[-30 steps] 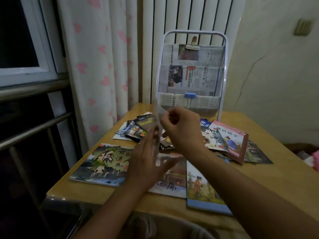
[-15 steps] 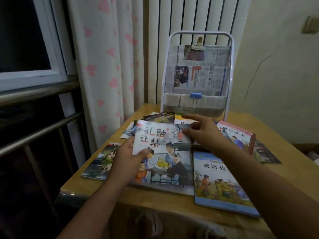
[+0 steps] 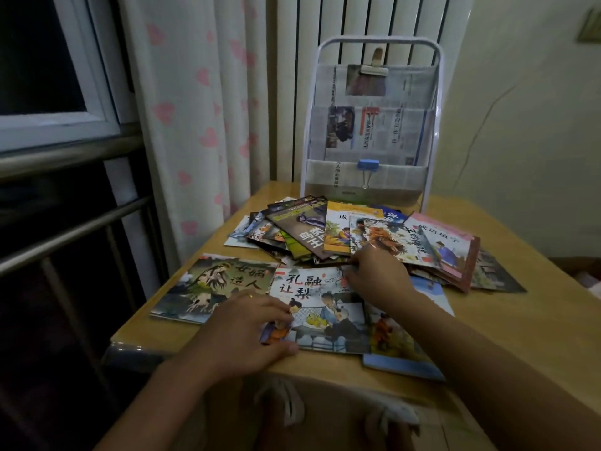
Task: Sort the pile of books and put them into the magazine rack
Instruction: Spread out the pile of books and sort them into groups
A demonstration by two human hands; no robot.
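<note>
Heart-print curtain [image 3: 195, 125] (pink), dark window [image 3: 35, 60], cracked wall [image 3: 520, 125]

White curtain [image 3: 195, 102], pink heart print
</note>
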